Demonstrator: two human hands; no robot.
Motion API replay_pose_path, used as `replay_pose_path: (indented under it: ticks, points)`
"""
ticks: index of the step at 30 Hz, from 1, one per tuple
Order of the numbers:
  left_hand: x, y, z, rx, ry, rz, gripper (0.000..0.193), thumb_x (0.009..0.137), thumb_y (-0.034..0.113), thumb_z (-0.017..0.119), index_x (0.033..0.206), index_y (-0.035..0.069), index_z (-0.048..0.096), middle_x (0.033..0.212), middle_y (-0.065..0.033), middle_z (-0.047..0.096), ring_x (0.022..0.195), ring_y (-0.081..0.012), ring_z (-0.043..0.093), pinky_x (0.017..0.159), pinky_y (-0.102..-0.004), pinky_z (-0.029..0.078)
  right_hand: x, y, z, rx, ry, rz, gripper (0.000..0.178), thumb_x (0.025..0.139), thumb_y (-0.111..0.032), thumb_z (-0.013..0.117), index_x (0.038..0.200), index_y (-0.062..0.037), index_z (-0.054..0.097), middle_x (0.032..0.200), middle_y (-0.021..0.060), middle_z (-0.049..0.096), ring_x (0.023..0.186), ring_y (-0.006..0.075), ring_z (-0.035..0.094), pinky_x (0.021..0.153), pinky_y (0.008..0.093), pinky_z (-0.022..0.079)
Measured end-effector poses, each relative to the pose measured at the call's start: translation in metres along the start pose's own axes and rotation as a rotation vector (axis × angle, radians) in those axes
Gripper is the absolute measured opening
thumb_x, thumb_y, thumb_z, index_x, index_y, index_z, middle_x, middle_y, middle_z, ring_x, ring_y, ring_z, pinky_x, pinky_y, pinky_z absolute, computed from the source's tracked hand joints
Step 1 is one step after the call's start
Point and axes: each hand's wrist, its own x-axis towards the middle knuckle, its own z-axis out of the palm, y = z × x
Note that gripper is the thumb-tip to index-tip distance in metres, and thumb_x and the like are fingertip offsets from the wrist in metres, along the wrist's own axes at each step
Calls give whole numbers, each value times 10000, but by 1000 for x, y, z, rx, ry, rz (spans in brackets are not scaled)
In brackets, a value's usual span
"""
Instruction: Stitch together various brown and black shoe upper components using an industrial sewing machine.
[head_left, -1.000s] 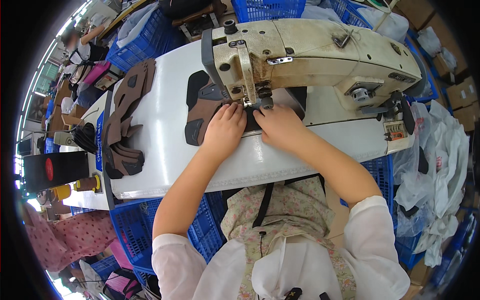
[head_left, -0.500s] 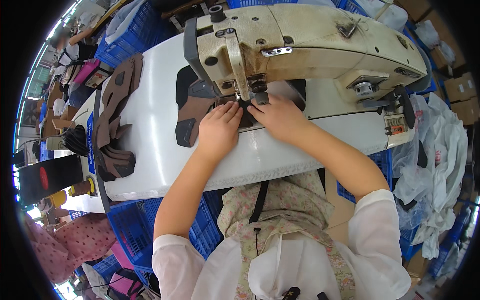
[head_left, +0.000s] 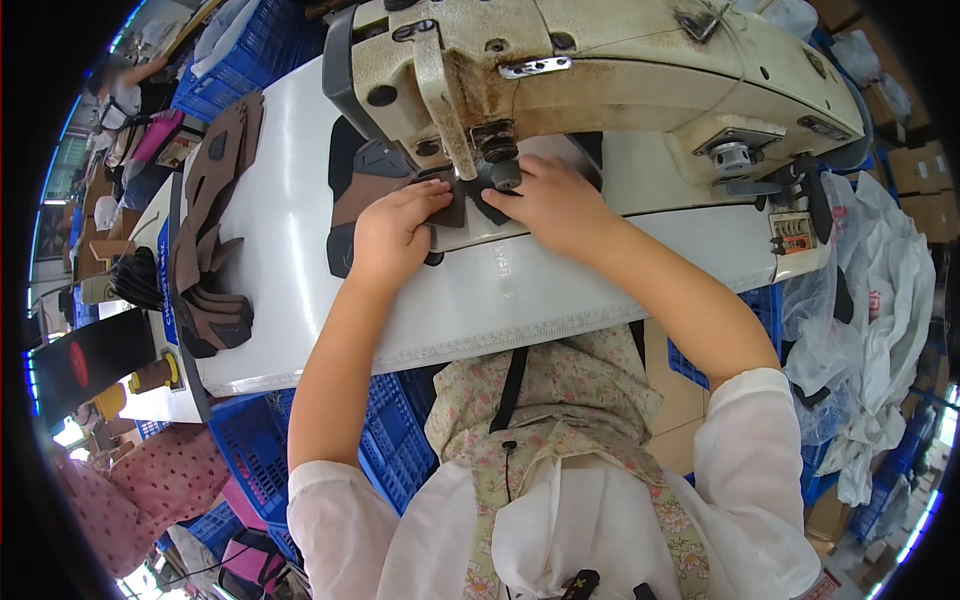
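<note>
A white-topped sewing machine stands before me, its needle area over brown and black flat cut pieces. My left hand lies just left of the presser foot, fingers stretched out and resting on a brown piece. Opposite it, my right hand reaches in from the right with thumb and fingers apart. Its thumb touches a small black piece beside the foot. A larger brown piece with black patches spreads out left of the machine head. What lies under the right palm is hidden.
Stacked brown pieces lie at the table's left end. Blue crates stand below the table's front edge, and plastic bags hang at the right. A thread spool is at the far left. Another person sits farther back.
My left hand has shifted left, away from the needle, and its thumb has come apart from the fingers. The right thumb now lies on the black piece. The whole view has moved slightly.
</note>
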Motion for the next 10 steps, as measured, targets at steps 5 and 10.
replay_pose_path:
  ticks: [5,10]
  points:
    - [-4,-1,5,78,17,71,463,656,-96,487,1047,15,709,1175,-146,698,1161,-314,638,988,-401,511,0,-1,-2,31,-31,17,317,856,-157,573,1143,-132,708,1105,9,650,1061,229,557,918,388,451]
    - [-5,6,10,209,-1,104,511,634,-77,533,1100,37,709,1225,-147,679,1211,-314,610,1005,-395,502,-1,2,-2,31,-36,11,318,853,-169,583,1143,-139,710,1127,2,655,1064,223,554,916,393,451]
